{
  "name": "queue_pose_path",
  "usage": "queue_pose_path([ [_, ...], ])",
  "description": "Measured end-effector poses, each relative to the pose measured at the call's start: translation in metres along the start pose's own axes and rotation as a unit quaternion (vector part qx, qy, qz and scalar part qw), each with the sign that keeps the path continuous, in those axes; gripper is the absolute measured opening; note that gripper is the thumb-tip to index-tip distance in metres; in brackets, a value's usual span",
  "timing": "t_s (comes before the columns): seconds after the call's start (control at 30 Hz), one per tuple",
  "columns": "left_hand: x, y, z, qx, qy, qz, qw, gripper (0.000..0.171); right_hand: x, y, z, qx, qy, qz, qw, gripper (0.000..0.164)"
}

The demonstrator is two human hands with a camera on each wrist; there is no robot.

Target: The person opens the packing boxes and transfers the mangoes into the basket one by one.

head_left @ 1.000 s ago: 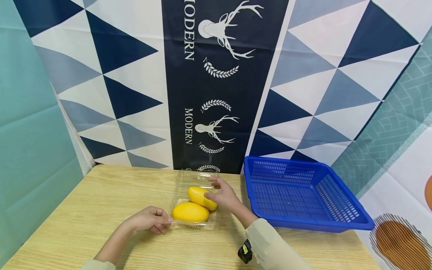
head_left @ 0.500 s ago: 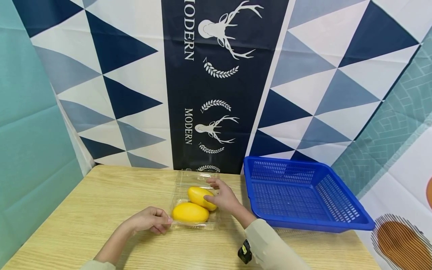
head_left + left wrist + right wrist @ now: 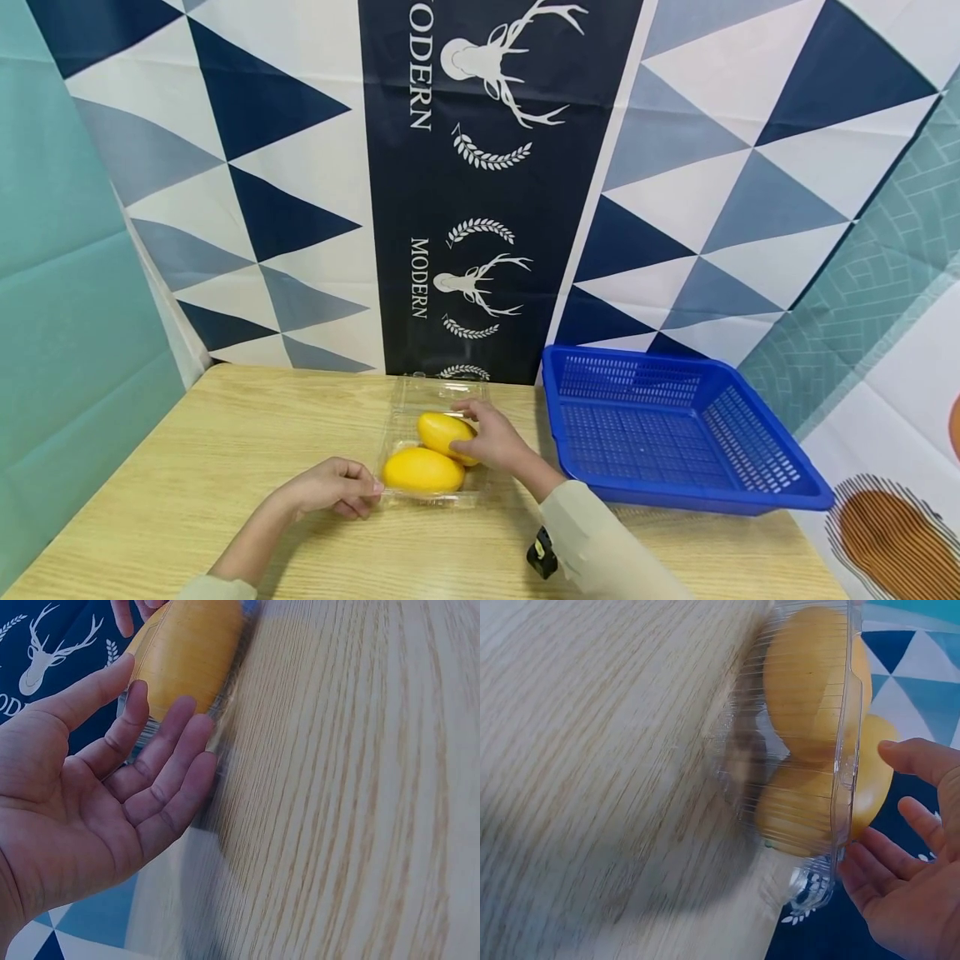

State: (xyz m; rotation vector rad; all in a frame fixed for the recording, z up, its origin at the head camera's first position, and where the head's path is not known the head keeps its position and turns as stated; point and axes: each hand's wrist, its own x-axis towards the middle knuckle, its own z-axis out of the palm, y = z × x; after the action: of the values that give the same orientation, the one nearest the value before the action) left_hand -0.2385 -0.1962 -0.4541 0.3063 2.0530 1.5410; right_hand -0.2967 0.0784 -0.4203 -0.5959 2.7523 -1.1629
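Note:
Two smooth yellow mangoes lie in a clear plastic clamshell box on the table. The nearer mango sits along the front wall; the farther mango slants behind it to the right. My left hand pinches the front left corner of the clamshell box between thumb and index finger, its other fingers loosely bent. Over the right end of the farther mango, my right hand holds it, with the thumb on its side and curved fingers at the far end by the rim. That mango bulges above the rim in the right wrist view.
A blue perforated plastic basket stands on the wooden table to the right of the box. The box's raised lid reaches back to the patterned cloth hanging behind. A small black object shows beside the right sleeve.
My right hand has shifted slightly left, and the right end of the farther mango has shifted a little with it. The left hand stays at the box corner.

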Motion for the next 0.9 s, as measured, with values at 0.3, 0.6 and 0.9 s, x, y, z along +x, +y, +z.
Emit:
queue_pose_path([
  [0.3, -0.0004, 0.0005, -0.0004, 0.000, 0.000, -0.005, 1.0000, 0.036, 0.0023, -0.0014, 0.0023, -0.040, -0.012, -0.017, 0.999, 0.056],
  [0.6, -0.0011, 0.0019, 0.0016, 0.004, 0.008, -0.009, 0.9999, 0.034, 0.0014, 0.0003, 0.0031, -0.059, -0.010, -0.014, 0.998, 0.056],
  [0.9, -0.0011, 0.0023, 0.0012, 0.003, 0.003, -0.001, 1.0000, 0.034, 0.0024, -0.0019, 0.0041, -0.101, -0.018, -0.001, 0.995, 0.060],
])
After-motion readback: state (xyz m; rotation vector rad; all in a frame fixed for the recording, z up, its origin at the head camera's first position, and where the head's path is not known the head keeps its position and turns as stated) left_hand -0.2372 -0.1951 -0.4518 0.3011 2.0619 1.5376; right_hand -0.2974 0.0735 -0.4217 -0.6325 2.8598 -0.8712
